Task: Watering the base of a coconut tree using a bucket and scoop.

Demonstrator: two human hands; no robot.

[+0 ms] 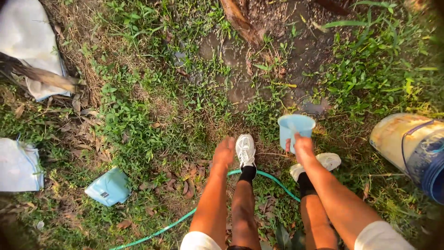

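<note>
Head view looks straight down at a person standing on weedy grass, both arms reaching forward. Right of centre in the frame, the right hand (303, 147) is closed around the near rim of a pale blue cup (296, 128), holding it upright above the ground just ahead of the right shoe (323, 163). Whether the cup holds anything cannot be told. The left hand (224, 153) hangs empty at mid-frame, fingers loosely curled and together, touching nothing, beside the left shoe (245, 150).

A green hose (194, 213) curves across the lower frame, passing behind the left ankle and on towards the right foot; a step back could catch it and trip the person. The cup is pinched at one edge only, so it could tip or slip if it is heavy with liquid. Wet, muddy soil (240, 88) lies in the upper middle, where a shoe could slide. At the right edge a cream bucket (397, 136) lies tilted beside a blue container (432, 171), close enough for a swinging arm to knock. A light blue pouch (109, 187) lies on the grass at lower left.
</note>
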